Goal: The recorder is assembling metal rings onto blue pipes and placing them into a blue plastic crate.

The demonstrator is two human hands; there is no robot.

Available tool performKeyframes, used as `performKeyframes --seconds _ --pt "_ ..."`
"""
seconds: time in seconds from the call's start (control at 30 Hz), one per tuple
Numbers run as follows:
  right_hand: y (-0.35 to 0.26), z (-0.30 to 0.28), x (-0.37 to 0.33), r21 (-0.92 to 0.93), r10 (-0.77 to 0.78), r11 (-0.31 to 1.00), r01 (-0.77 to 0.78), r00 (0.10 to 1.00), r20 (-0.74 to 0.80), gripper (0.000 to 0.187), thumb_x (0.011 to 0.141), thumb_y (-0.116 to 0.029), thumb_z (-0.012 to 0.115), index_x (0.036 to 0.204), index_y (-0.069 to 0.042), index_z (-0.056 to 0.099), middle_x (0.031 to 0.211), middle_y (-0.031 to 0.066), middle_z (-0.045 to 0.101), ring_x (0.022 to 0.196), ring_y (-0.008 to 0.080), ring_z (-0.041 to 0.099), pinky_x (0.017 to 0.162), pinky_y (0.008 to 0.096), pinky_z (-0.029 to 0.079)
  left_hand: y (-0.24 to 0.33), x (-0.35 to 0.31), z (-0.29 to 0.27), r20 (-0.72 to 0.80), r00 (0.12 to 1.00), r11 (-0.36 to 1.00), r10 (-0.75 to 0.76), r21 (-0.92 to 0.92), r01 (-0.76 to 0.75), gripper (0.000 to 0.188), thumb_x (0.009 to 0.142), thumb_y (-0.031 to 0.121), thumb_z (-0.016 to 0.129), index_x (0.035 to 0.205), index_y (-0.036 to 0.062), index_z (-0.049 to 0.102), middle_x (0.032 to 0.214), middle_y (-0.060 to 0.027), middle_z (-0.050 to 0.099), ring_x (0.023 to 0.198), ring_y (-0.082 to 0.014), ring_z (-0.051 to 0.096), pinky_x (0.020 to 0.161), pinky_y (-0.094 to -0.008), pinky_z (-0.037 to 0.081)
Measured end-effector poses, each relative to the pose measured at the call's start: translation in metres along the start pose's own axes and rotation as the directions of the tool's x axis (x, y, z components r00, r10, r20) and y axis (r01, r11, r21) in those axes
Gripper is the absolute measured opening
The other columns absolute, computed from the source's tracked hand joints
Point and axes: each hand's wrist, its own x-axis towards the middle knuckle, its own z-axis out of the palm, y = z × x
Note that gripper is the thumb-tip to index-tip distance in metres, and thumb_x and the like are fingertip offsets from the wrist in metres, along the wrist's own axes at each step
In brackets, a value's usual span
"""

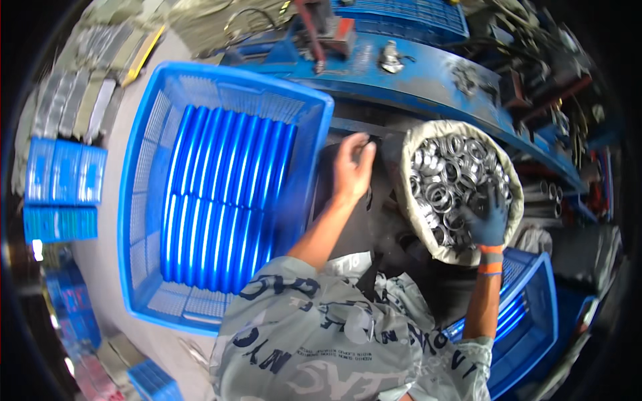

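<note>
Cluttered workshop, blue metal bench [428, 70] across the top, grey floor at left. Sack [409, 200] of shiny metal rings [448, 180] sits just below the bench, mouth open and facing up, rings lying jumbled with no common direction. Right hand [487, 217], in a dark glove, dug into the rings, grip unclear. Left hand [352, 167] bare, fingers loosely open, between sack and big blue crate [144, 200] of blue hoops.

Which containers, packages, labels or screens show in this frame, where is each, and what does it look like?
Large blue plastic crate: left of centre, mesh walls, rows of blue rings inside.
Pale sack: right of centre, mouth rolled open, full of silver metal rings; the gloved right hand reaches into it.
Second blue crate: lower right, partly hidden.
Stacked blue crates: far left.
No labels or screens visible.
</note>
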Motion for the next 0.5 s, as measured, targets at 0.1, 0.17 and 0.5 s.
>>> performKeyframes --seconds 0.1,0.17,0.5 --pt "-0.040 0.014 -0.004 -0.077 -0.034 0.996 0.045 0.990 0.140 0.074 0.098 -0.039 0.089 0.164 -0.014 0.066 0.174 0.0278 0.054 0.155 0.0490 0.057 0.125 0.0553 0.048 -0.059 -0.040 -0.139 -0.213 0.977 0.959 0.000 0.276 0.060 0.036 0.111 0.018 0.080 0.140 -0.0005 0.072 0.137 -0.0164 0.078 0.130 -0.0270 0.074 0.115 -0.0420 0.057" --pt "-0.048 0.020 -0.007 -0.004 -0.044 0.999 0.045 0.983 0.181 0.070 0.101 -0.034 0.084 0.166 -0.015 0.065 0.170 0.0268 0.058 0.148 0.0468 0.062 0.119 0.0528 0.052 -0.110 -0.078 -0.241 -0.320 0.947 0.848 -0.036 0.492 0.198 0.040 0.108 0.019 0.081 0.142 0.0004 0.071 0.138 -0.0197 0.075 0.132 -0.0344 0.072 0.116 -0.0465 0.056" --pt "-0.019 0.072 -0.006 0.053 -0.002 0.998 -0.025 0.886 0.464 0.058 0.107 -0.021 0.068 0.165 -0.014 0.065 0.121 0.0305 0.082 0.103 0.0506 0.079 0.087 0.0569 0.061 -0.094 -0.190 -0.701 -0.544 0.777 -0.067 0.318 0.804 0.591 0.062 0.106 0.037 0.078 0.159 0.0090 0.061 0.162 -0.0254 0.060 0.149 -0.0464 0.056 0.123 -0.0642 0.042"
